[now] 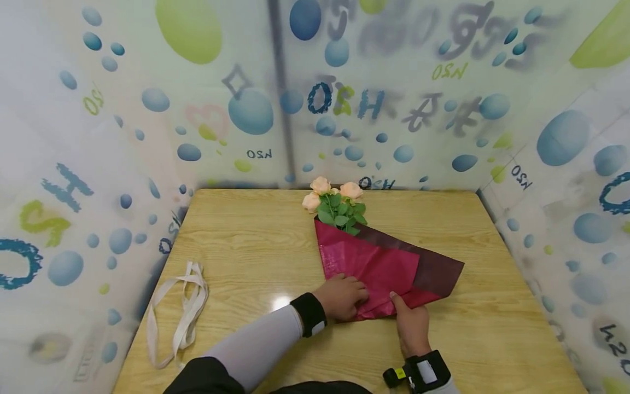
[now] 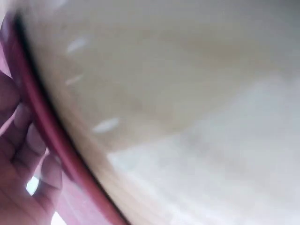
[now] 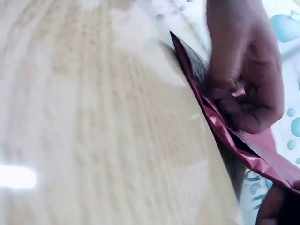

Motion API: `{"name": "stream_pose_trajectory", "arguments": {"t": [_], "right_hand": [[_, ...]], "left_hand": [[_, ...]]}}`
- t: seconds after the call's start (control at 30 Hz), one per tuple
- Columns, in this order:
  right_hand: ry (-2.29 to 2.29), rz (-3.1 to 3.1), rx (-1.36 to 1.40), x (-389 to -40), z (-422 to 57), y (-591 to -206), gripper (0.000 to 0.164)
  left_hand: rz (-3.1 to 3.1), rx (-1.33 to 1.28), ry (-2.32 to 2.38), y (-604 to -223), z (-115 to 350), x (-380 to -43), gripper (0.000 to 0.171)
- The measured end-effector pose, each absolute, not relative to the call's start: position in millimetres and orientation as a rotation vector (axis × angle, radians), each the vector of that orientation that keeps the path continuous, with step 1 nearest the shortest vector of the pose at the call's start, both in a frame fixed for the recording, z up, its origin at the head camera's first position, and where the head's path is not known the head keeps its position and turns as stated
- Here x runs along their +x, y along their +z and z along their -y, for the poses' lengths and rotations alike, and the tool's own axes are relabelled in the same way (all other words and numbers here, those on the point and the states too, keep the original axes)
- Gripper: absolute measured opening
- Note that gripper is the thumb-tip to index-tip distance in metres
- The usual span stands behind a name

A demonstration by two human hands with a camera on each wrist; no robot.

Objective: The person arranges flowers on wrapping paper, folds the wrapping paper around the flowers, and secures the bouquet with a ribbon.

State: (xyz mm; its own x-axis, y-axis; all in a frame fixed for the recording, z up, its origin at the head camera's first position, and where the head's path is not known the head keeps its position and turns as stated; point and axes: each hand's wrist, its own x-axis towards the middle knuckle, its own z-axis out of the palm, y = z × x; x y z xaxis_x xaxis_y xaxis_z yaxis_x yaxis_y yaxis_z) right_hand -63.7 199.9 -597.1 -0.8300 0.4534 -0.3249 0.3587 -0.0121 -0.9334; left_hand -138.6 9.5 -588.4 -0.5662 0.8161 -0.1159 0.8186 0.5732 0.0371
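Crinkled, glossy crimson wrapping paper [image 1: 374,264], dark maroon on its reverse, coned around peach roses [image 1: 351,190] with green leaves [image 1: 340,210], on the wood-grain table [image 1: 246,235]. Left hand [image 1: 342,297]: fingers bent, gripping paper near the lower edge; right hand [image 1: 413,327]: nearly closed, thumb on top, pinching that edge further right. Bouquet extends beyond both hands.
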Motion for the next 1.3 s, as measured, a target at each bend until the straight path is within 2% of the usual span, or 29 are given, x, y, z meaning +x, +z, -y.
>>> {"name": "stream_pose_trajectory", "arguments": {"t": [0.13, 0.5, 0.83, 0.97, 1.1, 1.3], "right_hand": [[2.006, 2.153, -0.862, -64.2, -204.3, -597.3, 0.057], [1.958, 2.106, -0.871, -62.8, -196.4, -599.7, 0.027], [1.96, 2.049, -0.848, -64.6, -193.9, -598.7, 0.018], [1.956, 2.048, -0.862, -64.4, -193.9, -599.5, 0.022], [1.946, 2.061, -0.879, -65.8, -197.0, -602.0, 0.031], [2.0, 2.136, -0.855, -61.9, -196.0, -596.9, 0.032]], "left_hand": [[-2.721, 1.402, -0.063, -582.2, -10.8, -132.9, 0.031], [-2.611, 1.589, -0.164, -578.0, -15.8, -136.5, 0.011], [-2.619, 1.568, -0.004, -587.9, 8.4, -135.5, 0.008], [-2.621, 1.599, 0.04, -587.0, 16.5, -133.6, 0.013], [-2.63, 1.574, 0.099, -583.8, 25.3, -131.3, 0.006], [-2.657, 1.53, 0.117, -585.1, 31.4, -129.3, 0.022]]}}
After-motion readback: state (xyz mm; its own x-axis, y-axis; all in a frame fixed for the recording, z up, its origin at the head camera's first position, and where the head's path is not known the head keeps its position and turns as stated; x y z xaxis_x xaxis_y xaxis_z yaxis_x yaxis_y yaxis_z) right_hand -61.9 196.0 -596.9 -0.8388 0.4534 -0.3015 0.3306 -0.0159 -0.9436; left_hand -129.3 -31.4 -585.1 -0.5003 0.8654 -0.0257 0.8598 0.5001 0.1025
